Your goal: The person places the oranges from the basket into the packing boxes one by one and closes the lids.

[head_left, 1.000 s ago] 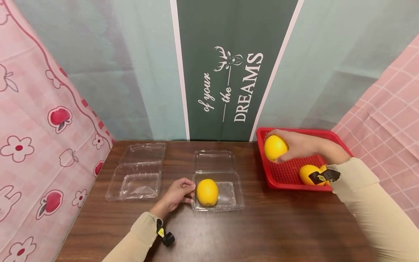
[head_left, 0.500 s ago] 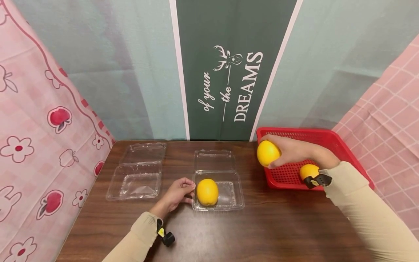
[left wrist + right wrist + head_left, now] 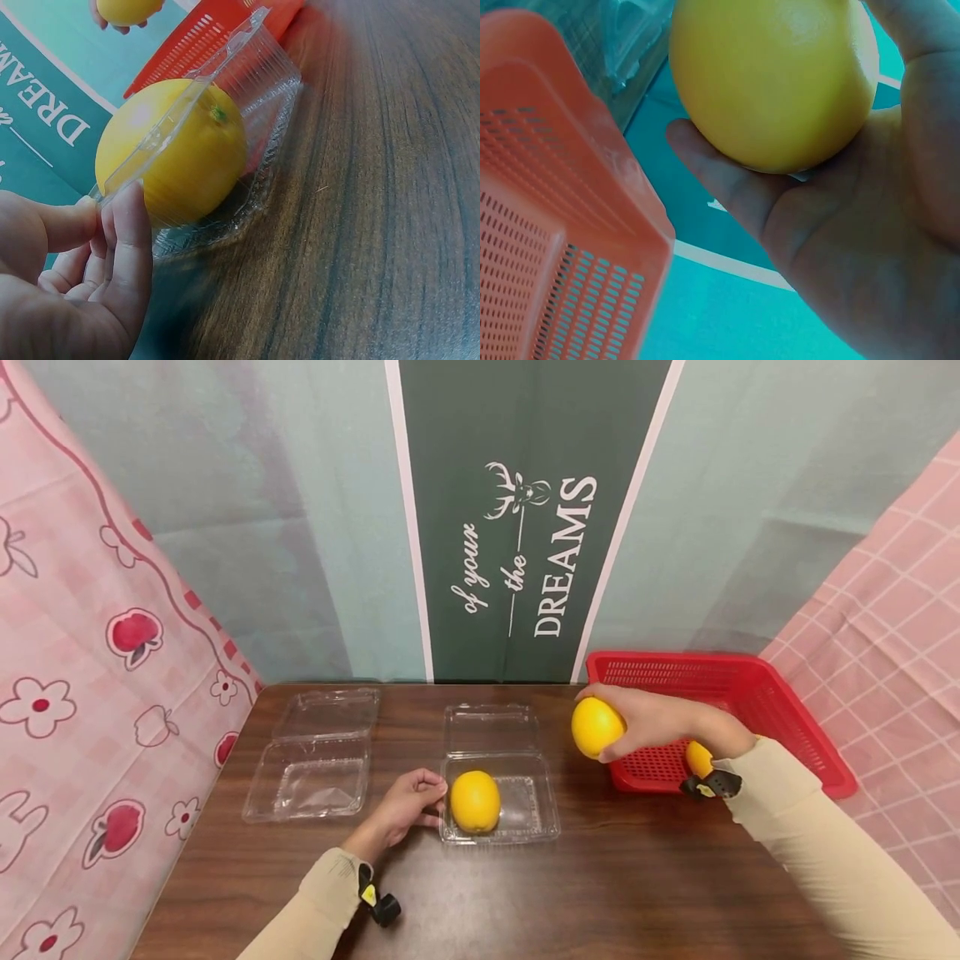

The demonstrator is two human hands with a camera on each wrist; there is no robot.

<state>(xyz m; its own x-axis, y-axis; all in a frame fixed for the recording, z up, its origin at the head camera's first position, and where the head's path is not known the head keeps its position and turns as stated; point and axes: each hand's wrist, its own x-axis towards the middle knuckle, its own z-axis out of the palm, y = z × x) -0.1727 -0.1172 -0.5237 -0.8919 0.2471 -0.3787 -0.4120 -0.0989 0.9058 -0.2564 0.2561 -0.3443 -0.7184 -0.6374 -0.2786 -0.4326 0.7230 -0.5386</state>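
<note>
My right hand grips a yellow orange in the air, just left of the red basket and above the table. A second orange lies in the left half of an open clear clamshell box. My left hand pinches that box's left rim between thumb and fingers. A third orange sits in the basket, partly hidden behind my right wrist.
Another open, clear clamshell box lies at the table's left rear. The brown wooden table meets a printed backdrop behind. Pink cloth hangs at both sides.
My right hand has carried its orange leftward out of the red basket, towards the middle box. The left hand and the box have stayed still.
</note>
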